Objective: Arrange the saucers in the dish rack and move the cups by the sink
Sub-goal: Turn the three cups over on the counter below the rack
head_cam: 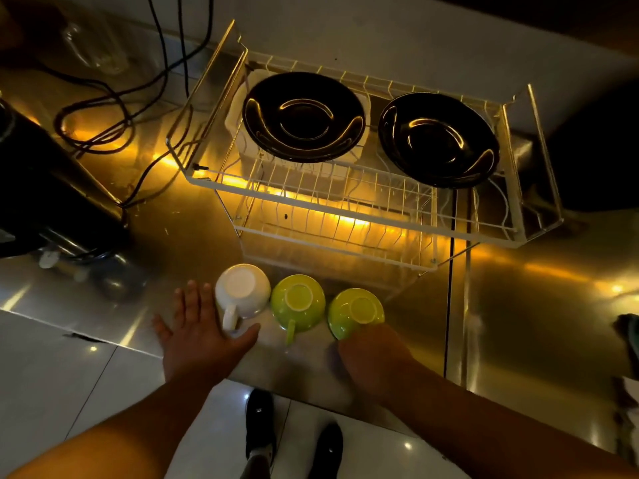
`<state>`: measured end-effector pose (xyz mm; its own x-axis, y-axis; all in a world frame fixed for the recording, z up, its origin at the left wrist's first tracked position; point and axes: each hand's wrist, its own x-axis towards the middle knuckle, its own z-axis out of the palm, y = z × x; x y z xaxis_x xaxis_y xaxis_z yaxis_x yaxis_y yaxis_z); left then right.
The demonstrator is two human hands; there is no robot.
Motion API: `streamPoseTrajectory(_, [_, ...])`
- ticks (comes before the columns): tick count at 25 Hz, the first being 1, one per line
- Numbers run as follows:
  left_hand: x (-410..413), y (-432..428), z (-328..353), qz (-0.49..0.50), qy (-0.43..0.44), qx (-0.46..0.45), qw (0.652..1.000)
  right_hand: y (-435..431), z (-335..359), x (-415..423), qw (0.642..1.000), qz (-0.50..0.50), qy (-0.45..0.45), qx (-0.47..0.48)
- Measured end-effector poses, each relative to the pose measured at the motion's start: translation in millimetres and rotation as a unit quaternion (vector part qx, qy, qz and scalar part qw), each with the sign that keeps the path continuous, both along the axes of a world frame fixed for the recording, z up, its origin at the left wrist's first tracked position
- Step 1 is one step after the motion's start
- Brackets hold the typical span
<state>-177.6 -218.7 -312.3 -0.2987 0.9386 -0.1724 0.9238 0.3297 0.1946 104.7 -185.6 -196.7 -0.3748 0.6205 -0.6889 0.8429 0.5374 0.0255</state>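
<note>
Overhead, head view: three upturned cups in a row on the bench (518, 305). Left hand (200, 337) spread, thumb by white cup (242, 292) handle. Right hand (371, 354) touches the right green cup (356, 311); grip unclear. Two black saucers (304, 115) lie in the dish rack (332, 202).

From my feed I see a brushed steel tabletop (518, 305) that mirrors warm amber light in streaks. A pale wall (380, 36) runs along its far edge. Black cables (114, 108) loop over the metal at the far left, beside a dark appliance (41, 174) and a clear glass container (96, 46) in the shadows. Below the near edge lies a glossy white tiled floor (69, 375) with small bright glints. The room is dim overall, and the right far corner falls into darkness.
</note>
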Motion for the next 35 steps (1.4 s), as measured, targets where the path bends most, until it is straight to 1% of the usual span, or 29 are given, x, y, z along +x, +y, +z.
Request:
streamPoseTrajectory(1, [-0.6, 0.6, -1.3, -0.001, 0.005, 0.000, 1.000, 4.3, 7.3, -2.4, 1.000, 0.016, -0.018, 0.001])
streamPoseTrajectory(2, [-1.1, 1.1, -1.7, -0.002, 0.011, -0.002, 1.000, 10.8, 17.8, -4.4, 0.999, 0.020, -0.022, 0.023])
streamPoseTrajectory(5, [-0.7, 1.6, -0.2, -0.005, 0.019, -0.008, 1.000, 32.2, 43.8, -7.7, 0.986, 0.007, 0.027, 0.167])
streamPoseTrajectory(6, [-0.5, 1.5, 0.8, -0.005, 0.020, -0.009, 1.000, 40.0, 47.5, -8.0, 0.986, -0.019, 0.044, 0.159])
streamPoseTrajectory(8, [0.2, 1.6, 2.3, -0.005, 0.017, -0.012, 1.000, 60.6, 59.5, -7.4, 0.993, -0.088, 0.023, 0.070])
streamPoseTrajectory(9, [0.5, 1.6, 2.2, -0.005, 0.015, -0.012, 1.000, 71.7, 63.0, -4.2, 0.991, -0.118, 0.013, 0.068])
streamPoseTrajectory(10, [0.6, 1.5, 1.6, -0.005, 0.016, -0.012, 1.000, 81.5, 66.9, 1.1, 0.986, -0.153, 0.022, 0.066])
streamPoseTrajectory(13, [-1.0, 2.2, -0.5, -0.008, 0.026, -0.020, 0.999, 91.0, 64.9, 29.9, 0.957, -0.272, 0.100, 0.018])
streamPoseTrajectory(14, [-1.5, 2.3, -1.5, -0.009, 0.026, -0.021, 0.999, 83.9, 61.1, 41.1, 0.940, -0.312, 0.138, -0.007])
streamPoseTrajectory(15, [-1.7, 2.5, -2.2, -0.010, 0.026, -0.021, 0.999, 73.6, 56.0, 50.7, 0.910, -0.365, 0.192, -0.034])
streamPoseTrajectory(16, [-2.1, 2.7, -2.4, -0.009, 0.026, -0.021, 0.999, 62.1, 50.5, 55.6, 0.866, -0.423, 0.259, -0.059])
streamPoseTrajectory(18, [-1.8, 3.1, -2.3, -0.009, 0.023, -0.026, 0.999, 35.6, 36.2, 58.5, 0.759, -0.521, 0.380, -0.092])
streamPoseTrajectory(20, [-1.2, 2.8, -2.0, -0.009, 0.024, -0.027, 0.999, 12.5, 19.7, 55.3, 0.639, -0.610, 0.455, -0.109])
streamPoseTrajectory(21, [-0.9, 2.7, -1.5, -0.009, 0.024, -0.027, 0.999, 3.4, 13.2, 53.0, 0.591, -0.641, 0.477, -0.116])
streamPoseTrajectory(23, [-0.5, 3.1, -0.6, -0.008, 0.023, -0.026, 0.999, -10.6, -0.4, 46.1, 0.524, -0.674, 0.506, -0.126])
streamPoseTrajectory(26, [-0.1, 3.6, 0.1, -0.007, 0.025, -0.025, 0.999, -25.5, -20.1, 34.9, 0.415, -0.722, 0.529, -0.167])
streamPoseTrajectory(27, [-0.2, 3.7, 0.0, -0.008, 0.025, -0.026, 0.999, -28.3, -24.6, 32.0, 0.394, -0.727, 0.535, -0.176])
streamPoseTrajectory(31, [-0.7, 3.5, -0.6, -0.007, 0.020, -0.028, 0.999, -32.5, -35.9, 28.2, 0.356, -0.727, 0.556, -0.187])
streamPoseTrajectory(33, [-0.3, 3.6, -0.7, -0.006, 0.025, -0.032, 0.999, -33.2, -39.6, 28.1, 0.344, -0.734, 0.555, -0.187])
streamPoseTrajectory(35, [-1.0, 3.6, -0.8, -0.005, 0.022, -0.032, 0.999, -33.8, -42.1, 27.1, 0.340, -0.738, 0.553, -0.182])
